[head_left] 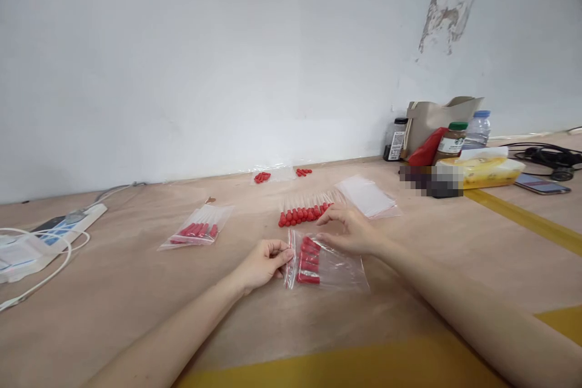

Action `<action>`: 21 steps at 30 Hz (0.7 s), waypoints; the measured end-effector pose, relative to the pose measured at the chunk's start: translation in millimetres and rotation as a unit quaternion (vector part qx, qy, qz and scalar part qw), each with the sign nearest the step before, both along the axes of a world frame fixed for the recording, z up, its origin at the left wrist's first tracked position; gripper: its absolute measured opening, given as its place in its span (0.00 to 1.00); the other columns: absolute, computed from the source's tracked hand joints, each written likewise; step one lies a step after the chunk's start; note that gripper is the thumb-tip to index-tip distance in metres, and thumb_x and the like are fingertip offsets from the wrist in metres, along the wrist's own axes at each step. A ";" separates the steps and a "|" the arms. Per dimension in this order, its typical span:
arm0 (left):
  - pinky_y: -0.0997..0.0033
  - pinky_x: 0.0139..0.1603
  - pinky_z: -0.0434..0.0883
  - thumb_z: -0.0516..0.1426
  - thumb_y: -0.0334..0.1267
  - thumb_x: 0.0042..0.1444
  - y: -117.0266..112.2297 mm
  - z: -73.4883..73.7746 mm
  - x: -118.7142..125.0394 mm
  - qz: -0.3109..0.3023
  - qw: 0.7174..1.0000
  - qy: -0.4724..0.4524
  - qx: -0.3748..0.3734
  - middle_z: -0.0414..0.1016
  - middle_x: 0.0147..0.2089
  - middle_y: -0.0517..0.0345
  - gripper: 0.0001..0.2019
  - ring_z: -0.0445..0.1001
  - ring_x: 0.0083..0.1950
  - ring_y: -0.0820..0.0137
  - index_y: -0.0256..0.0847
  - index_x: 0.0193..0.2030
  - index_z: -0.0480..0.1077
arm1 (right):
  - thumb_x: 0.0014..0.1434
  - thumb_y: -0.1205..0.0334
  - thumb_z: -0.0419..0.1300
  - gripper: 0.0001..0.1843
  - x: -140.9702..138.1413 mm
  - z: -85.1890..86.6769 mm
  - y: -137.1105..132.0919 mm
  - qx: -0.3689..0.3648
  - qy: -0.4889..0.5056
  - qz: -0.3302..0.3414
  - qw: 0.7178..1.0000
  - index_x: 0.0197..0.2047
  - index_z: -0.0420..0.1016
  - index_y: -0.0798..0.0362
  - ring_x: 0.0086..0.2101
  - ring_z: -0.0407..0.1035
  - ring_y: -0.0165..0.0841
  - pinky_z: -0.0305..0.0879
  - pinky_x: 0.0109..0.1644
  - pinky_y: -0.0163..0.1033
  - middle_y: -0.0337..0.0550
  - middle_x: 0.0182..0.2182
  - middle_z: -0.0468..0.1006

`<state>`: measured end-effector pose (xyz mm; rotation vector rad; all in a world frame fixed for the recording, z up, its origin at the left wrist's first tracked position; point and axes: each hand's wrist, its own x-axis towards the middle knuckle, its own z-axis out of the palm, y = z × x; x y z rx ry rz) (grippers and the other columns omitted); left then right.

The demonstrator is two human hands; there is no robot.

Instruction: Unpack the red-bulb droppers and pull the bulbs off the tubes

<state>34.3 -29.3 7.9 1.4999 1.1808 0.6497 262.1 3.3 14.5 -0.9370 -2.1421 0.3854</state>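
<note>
A clear zip bag point(341, 270) lies on the table in front of me, with several red-bulbed glass droppers point(310, 262) inside it. My left hand point(268, 264) pinches the bag's zip edge between thumb and fingers. Over the bag's far edge is my right hand point(348, 227), thumb and index finger apart with nothing visible between them; whether it touches the bag I cannot tell. Just beyond, a row of loose droppers point(302, 214) lies with red bulbs towards me. Flat plastic bags point(366, 196) are stacked behind my right hand. Another bag of droppers point(200, 227) rests to the left.
Loose red bulbs point(304, 172) and a small bag of red bulbs point(262, 177) lie by the wall. A power strip point(77, 230) with white cables sits at left. At right stand a jar point(451, 142), a water bottle point(477, 130), a tissue pack point(488, 173) and a phone point(543, 183).
</note>
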 end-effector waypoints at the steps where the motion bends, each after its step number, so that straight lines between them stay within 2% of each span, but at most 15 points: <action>1: 0.79 0.24 0.61 0.57 0.55 0.43 -1.7 -0.6 1.8 0.002 1.000 0.001 0.009 0.67 0.23 0.62 0.21 0.63 0.23 0.79 0.34 0.26 0.66 | 0.50 0.60 0.59 0.08 -6.1 1.1 -5.1 0.056 -0.005 0.015 0.998 0.34 0.73 0.54 0.36 0.65 0.32 0.60 0.43 0.41 0.44 0.32 0.73; 3: 0.80 0.22 0.58 0.57 0.55 0.44 -5.1 -1.0 5.1 0.002 1.000 -0.003 0.023 0.65 0.22 0.63 0.21 0.60 0.22 0.80 0.34 0.26 0.65 | 0.54 0.64 0.56 0.08 -17.7 2.1 -13.9 0.133 -0.028 0.042 0.990 0.37 0.73 0.52 0.37 0.64 0.32 0.59 0.44 0.41 0.44 0.34 0.73; 5: 0.79 0.22 0.56 0.57 0.55 0.44 -7.6 -1.1 7.9 -0.006 0.999 -0.020 0.042 0.63 0.21 0.64 0.21 0.59 0.21 0.80 0.35 0.24 0.64 | 0.54 0.69 0.53 0.13 -27.0 1.6 -18.9 0.180 -0.072 0.058 0.979 0.41 0.73 0.48 0.39 0.62 0.33 0.58 0.44 0.42 0.45 0.38 0.71; 8: 0.77 0.26 0.58 0.58 0.54 0.44 -8.7 -1.4 11.0 -0.028 0.996 -0.051 0.068 0.64 0.22 0.62 0.20 0.60 0.24 0.78 0.34 0.25 0.65 | 0.53 0.73 0.52 0.19 -34.8 -0.7 -18.5 0.217 -0.142 0.074 0.963 0.44 0.72 0.43 0.45 0.59 0.36 0.55 0.46 0.44 0.44 0.46 0.68; 11: 0.76 0.28 0.58 0.59 0.52 0.44 -7.4 -2.7 11.8 -0.044 0.995 -0.056 0.071 0.67 0.25 0.60 0.21 0.61 0.25 0.77 0.32 0.30 0.68 | 0.53 0.72 0.53 0.20 -36.9 -3.2 -12.6 0.243 -0.171 0.081 0.951 0.45 0.72 0.41 0.48 0.56 0.37 0.52 0.48 0.46 0.43 0.48 0.67; 17: 0.78 0.24 0.53 0.60 0.52 0.41 -6.4 -5.9 9.7 -0.028 0.995 -0.034 0.089 0.61 0.20 0.65 0.20 0.56 0.22 0.80 0.34 0.23 0.64 | 0.57 0.66 0.52 0.12 -36.0 -5.8 -5.1 0.336 -0.155 0.102 0.923 0.40 0.73 0.43 0.45 0.59 0.33 0.51 0.50 0.45 0.39 0.41 0.73; 21: 0.79 0.21 0.50 0.60 0.52 0.40 -6.9 -4.5 7.6 -0.010 0.997 -0.024 0.074 0.58 0.17 0.68 0.20 0.52 0.20 0.82 0.35 0.20 0.61 | 0.58 0.64 0.53 0.08 -34.3 -7.6 -5.6 0.383 -0.140 0.110 0.906 0.36 0.73 0.48 0.42 0.61 0.31 0.53 0.49 0.42 0.37 0.37 0.75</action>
